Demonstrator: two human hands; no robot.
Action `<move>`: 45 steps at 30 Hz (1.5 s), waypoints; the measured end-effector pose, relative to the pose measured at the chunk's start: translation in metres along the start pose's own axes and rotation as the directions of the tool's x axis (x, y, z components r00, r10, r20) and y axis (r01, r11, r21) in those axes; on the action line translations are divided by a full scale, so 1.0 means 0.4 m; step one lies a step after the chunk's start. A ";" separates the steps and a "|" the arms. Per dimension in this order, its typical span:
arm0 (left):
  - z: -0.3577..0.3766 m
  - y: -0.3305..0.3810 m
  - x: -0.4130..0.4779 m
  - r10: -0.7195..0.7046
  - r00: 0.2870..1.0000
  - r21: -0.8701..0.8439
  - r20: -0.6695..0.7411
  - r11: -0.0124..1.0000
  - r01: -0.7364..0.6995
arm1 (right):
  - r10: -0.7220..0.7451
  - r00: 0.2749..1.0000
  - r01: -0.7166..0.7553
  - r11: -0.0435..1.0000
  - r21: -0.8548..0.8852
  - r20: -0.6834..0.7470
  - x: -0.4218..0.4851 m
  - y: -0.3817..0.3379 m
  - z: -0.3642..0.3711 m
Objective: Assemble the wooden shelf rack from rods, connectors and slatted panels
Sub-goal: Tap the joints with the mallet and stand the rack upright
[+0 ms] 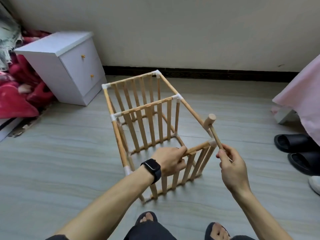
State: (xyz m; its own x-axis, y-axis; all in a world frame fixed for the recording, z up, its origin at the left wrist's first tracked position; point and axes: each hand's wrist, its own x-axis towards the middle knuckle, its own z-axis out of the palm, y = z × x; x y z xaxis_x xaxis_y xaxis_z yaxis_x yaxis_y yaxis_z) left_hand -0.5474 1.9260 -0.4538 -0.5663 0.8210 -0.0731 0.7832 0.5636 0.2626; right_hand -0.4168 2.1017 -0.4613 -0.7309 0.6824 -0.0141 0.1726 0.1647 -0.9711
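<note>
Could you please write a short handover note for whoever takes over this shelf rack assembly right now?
Left hand: grips the top rail of the nearest slatted panel.
Right hand: holds the wooden mallet by its handle, with the head up close to the near right connector.
Rack: stands on the floor, three slatted panels joined by rods and white connectors.
Done: the frame looks largely together.
Left: probably tap the near right connector home, then check the other joints. How well they are seated cannot be told from here.
</note>
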 end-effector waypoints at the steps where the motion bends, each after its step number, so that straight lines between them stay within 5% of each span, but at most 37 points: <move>1: -0.007 -0.029 -0.021 0.014 1.000 0.053 0.019 0.998 -0.015 | -0.018 1.000 0.018 1.000 -0.017 0.013 -0.008 -0.006 0.006; 8: -0.040 -0.163 -0.092 -0.126 0.992 0.279 0.008 0.953 0.119 | -0.107 0.983 0.128 0.981 -0.142 0.151 -0.072 -0.037 -0.019; 14: 0.045 -0.062 -0.073 -0.139 0.982 0.216 -0.124 0.962 0.164 | -0.176 0.952 0.261 0.897 -0.358 0.252 -0.099 -0.033 -0.092; 20: 0.090 -0.042 -0.071 -0.170 0.938 0.186 -0.301 0.955 0.232 | -0.037 0.925 0.272 0.759 -0.592 0.377 -0.077 -0.014 -0.119; 25: 0.090 -0.047 -0.070 -0.157 0.943 0.198 -0.294 0.955 0.221 | -0.097 0.901 0.332 0.782 -0.528 0.423 -0.077 -0.030 -0.116; 29: 0.079 -0.039 -0.071 -0.170 0.944 0.200 -0.282 0.952 0.232 | -0.063 0.911 0.351 0.639 -0.685 0.408 -0.081 -0.043 -0.102; 31: 0.073 -0.036 -0.072 -0.169 0.944 0.194 -0.284 0.954 0.229 | -0.083 0.919 0.343 0.653 -0.676 0.386 -0.080 -0.058 -0.102; 36: 0.068 -0.039 -0.072 -0.166 0.946 0.215 -0.278 0.949 0.230 | -0.431 0.867 0.497 0.778 -0.383 0.250 -0.086 -0.081 -0.097; 40: 0.067 -0.036 -0.074 -0.174 0.947 0.217 -0.270 0.947 0.236 | -0.181 0.896 0.400 0.724 -0.562 0.405 -0.074 -0.048 -0.097; 43: 0.061 -0.033 -0.073 -0.176 0.945 0.211 -0.277 0.948 0.238 | -0.348 0.893 0.442 0.791 -0.423 0.285 -0.078 -0.047 -0.105; 45: 0.060 -0.032 -0.074 -0.176 0.947 0.198 -0.268 0.952 0.233 | -0.347 0.886 0.460 0.750 -0.476 0.308 -0.076 -0.044 -0.104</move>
State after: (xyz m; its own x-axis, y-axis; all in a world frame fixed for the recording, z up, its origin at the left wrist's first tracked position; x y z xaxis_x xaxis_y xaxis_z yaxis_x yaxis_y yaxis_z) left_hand -0.5344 1.8965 -0.4780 -0.7434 0.6535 0.1425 0.6642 0.7463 0.0422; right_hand -0.3703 2.1078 -0.4341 -0.9107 0.3277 0.2515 0.1077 0.7762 -0.6213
